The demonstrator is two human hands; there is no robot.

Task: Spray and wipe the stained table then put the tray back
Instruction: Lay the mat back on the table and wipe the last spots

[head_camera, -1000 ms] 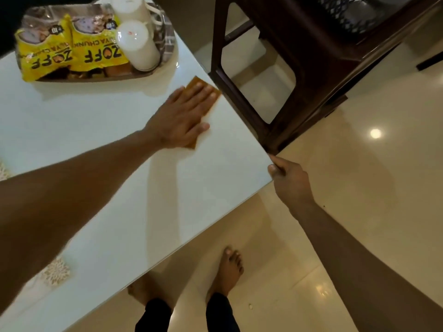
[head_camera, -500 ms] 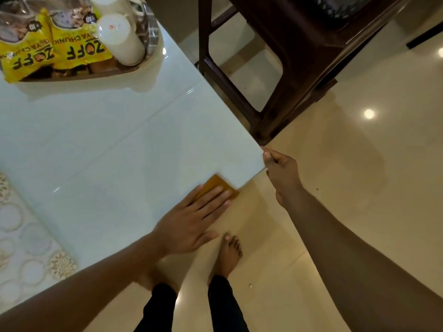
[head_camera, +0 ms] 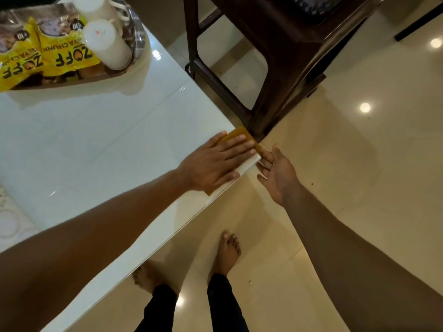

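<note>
My left hand (head_camera: 215,161) lies flat with straight fingers on an orange-brown cloth (head_camera: 237,134), pressing it onto the corner of the white glossy table (head_camera: 96,144). The cloth pokes out past my fingertips at the table's corner. My right hand (head_camera: 278,171) is held open, palm up, just off the table edge beside that corner, its fingertips close to the cloth. The metal tray (head_camera: 139,37) stands at the table's far left, holding yellow snack packets (head_camera: 64,53) and white cylindrical containers (head_camera: 107,44).
A dark brown wooden chair (head_camera: 275,68) stands on the floor right beyond the table corner. My bare feet (head_camera: 227,252) are on the shiny beige floor tiles below the table edge. A patterned mat (head_camera: 7,216) shows at the left edge.
My left hand slid the cloth from the near table edge up to the table corner. My right hand let go of the corner and now is open, palm up, beside it.
</note>
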